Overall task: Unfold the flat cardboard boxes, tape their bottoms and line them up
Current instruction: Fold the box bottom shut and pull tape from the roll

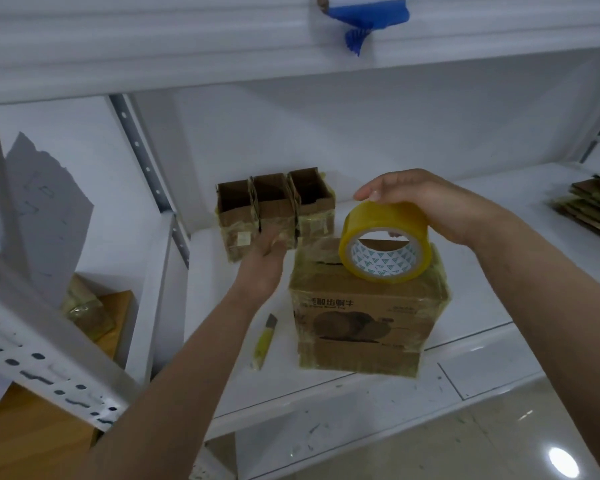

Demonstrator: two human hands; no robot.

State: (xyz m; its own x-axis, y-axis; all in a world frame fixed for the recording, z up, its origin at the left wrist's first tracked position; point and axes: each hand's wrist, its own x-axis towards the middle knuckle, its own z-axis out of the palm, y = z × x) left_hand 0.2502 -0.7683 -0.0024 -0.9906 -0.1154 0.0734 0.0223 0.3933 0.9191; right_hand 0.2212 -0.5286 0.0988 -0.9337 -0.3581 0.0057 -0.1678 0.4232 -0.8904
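- Nearest us, on the white shelf [482,306], we see a taped cardboard box [368,320], printed face toward us.
- Our right hand [426,202] grips a yellow tape roll [383,242] standing on edge atop that box, its hole facing us.
- A yellow utility knife [264,341] lies just left of the box, long axis running away from us.
- Our left hand [262,261], fingers relaxed, touches the front of three open boxes [274,209] lined up left to right.
- Flat cardboard [593,206] is stacked far right.

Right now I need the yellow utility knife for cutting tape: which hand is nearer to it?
Left. The left hand hovers just beyond the utility knife; the right hand grips the tape roll farther right.
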